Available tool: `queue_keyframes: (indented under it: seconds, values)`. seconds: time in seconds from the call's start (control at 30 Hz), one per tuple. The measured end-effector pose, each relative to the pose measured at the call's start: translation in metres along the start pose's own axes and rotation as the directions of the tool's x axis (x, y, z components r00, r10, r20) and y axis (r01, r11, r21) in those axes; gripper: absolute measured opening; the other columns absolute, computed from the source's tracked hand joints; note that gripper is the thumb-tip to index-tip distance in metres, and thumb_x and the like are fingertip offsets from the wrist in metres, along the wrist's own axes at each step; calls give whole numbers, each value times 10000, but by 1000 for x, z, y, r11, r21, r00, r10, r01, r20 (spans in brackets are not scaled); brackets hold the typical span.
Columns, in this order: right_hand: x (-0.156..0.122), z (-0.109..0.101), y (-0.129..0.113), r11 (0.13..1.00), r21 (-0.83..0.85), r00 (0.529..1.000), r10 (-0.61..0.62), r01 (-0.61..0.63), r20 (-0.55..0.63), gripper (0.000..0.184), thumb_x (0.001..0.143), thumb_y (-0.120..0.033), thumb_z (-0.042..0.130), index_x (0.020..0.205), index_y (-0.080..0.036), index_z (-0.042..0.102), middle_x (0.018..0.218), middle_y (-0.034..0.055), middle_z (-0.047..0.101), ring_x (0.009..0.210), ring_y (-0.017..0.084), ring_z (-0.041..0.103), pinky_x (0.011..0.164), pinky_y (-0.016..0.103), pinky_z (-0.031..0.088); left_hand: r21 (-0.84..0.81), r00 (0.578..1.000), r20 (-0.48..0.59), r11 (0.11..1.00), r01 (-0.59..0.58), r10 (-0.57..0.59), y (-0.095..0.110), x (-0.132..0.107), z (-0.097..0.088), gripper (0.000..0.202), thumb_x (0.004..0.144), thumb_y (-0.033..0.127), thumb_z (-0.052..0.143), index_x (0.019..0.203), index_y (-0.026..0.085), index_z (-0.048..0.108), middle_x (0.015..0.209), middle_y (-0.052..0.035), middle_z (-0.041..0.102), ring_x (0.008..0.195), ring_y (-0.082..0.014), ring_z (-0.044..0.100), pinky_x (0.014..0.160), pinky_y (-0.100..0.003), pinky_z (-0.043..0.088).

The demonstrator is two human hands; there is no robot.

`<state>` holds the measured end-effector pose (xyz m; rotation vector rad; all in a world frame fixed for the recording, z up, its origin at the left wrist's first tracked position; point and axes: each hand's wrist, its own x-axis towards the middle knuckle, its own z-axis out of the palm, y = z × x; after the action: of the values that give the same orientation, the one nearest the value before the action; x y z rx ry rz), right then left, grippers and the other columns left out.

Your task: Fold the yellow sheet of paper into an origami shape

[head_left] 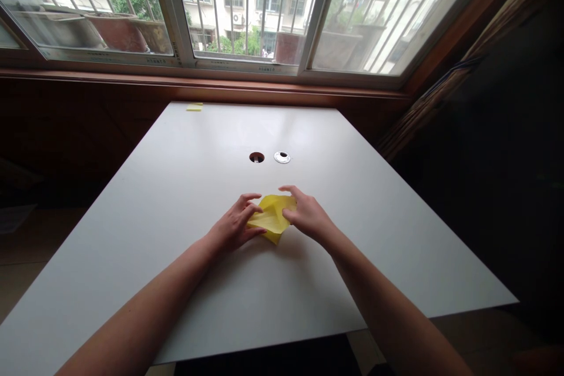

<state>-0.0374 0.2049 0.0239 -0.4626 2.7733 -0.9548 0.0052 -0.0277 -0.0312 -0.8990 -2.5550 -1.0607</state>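
Note:
A piece of thin yellow paper (274, 211), folded and creased, is held between my hands over the middle of the white table. My left hand (238, 220) grips its left side, thumb below and fingers above. On the right, my right hand (306, 211) pinches the paper's edge between thumb and fingers, with the index finger stretched out above it. One corner of the paper points down toward me. Part of its right edge is hidden behind my right fingers.
The white table (132, 217) reaches to a window (247, 12) with bars. Beyond my hands are a round hole (257, 157) in the tabletop and a round cover (282, 157) beside it. A small yellow slip (194, 107) lies at the far left edge. A dark curtain (484, 100) hangs at right.

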Motion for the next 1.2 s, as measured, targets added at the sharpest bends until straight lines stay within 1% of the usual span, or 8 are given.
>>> queue_keyframes:
  seconds: [0.13, 0.27, 0.4, 0.63, 0.77, 0.87, 1.03, 1.2]
  values:
    - [0, 4, -5, 999, -11, 999, -39, 39, 0, 539, 773, -190, 546, 1305, -271, 506, 762, -15, 621, 655, 144, 539, 576, 224, 352, -48, 999, 23, 998, 35, -34, -2, 1, 1, 371, 919, 381, 602, 1239, 229, 491, 1135, -88, 593, 970, -187, 620, 896, -370, 544]
    - [0, 7, -5, 999, 1, 999, -44, 44, -10, 531, 803, -214, 523, 1331, -265, 486, 719, -28, 595, 644, 144, 534, 572, 225, 348, -68, 998, 9, 996, 65, -65, -6, 2, 3, 207, 923, 348, 598, 1080, 215, 582, 1167, -86, 551, 899, -153, 622, 853, -332, 552]
    - [-1, 9, 0, 1000, 28, 1000, -14, 14, -24, 523, 815, -234, 519, 1335, -265, 486, 734, -17, 608, 648, 149, 548, 584, 230, 378, 31, 999, -10, 999, 41, -41, -10, 2, 6, 102, 897, 282, 629, 841, 198, 638, 1171, -83, 526, 1019, -199, 578, 895, -384, 536]
    - [-1, 7, 7, 996, 74, 996, 52, -46, -78, 493, 781, -191, 487, 1264, -270, 543, 769, -6, 636, 589, 134, 555, 584, 238, 426, -8, 993, 16, 993, 119, -118, -5, 4, 1, 101, 893, 206, 598, 794, 181, 597, 1168, -90, 545, 962, -188, 585, 872, -372, 530]
    - [1, 5, 9, 996, 81, 996, 56, -50, -72, 473, 767, -194, 482, 1225, -273, 572, 757, -11, 640, 583, 135, 554, 585, 244, 440, -31, 990, 30, 990, 137, -136, -2, 4, -3, 74, 894, 194, 579, 820, 190, 579, 993, -64, 620, 930, -197, 587, 836, -352, 514]
    - [2, 4, 8, 994, 91, 996, 62, -56, -66, 473, 753, -184, 477, 1205, -271, 587, 798, -3, 655, 615, 140, 567, 582, 240, 441, -63, 982, -10, 980, 187, -188, -3, 3, -1, 31, 903, 219, 566, 918, 196, 581, 979, -53, 617, 864, -176, 596, 789, -327, 517]
    - [5, 4, 7, 993, 107, 997, 47, -40, -58, 451, 754, -183, 484, 1181, -271, 599, 860, 4, 678, 653, 144, 583, 597, 238, 448, -64, 974, -34, 973, 223, -225, -6, 1, 2, 477, 902, 295, 600, 1349, 231, 446, 1118, -69, 592, 812, -149, 596, 779, -319, 536]
    - [7, 5, 9, 992, 120, 999, 49, -47, -12, 465, 762, -170, 495, 1207, -263, 593, 911, 11, 696, 625, 136, 576, 590, 239, 450, 108, 989, -32, 984, 145, -142, -7, 1, 1, 322, 926, 356, 579, 1224, 243, 626, 1039, -79, 613, 977, -224, 560, 888, -391, 506]
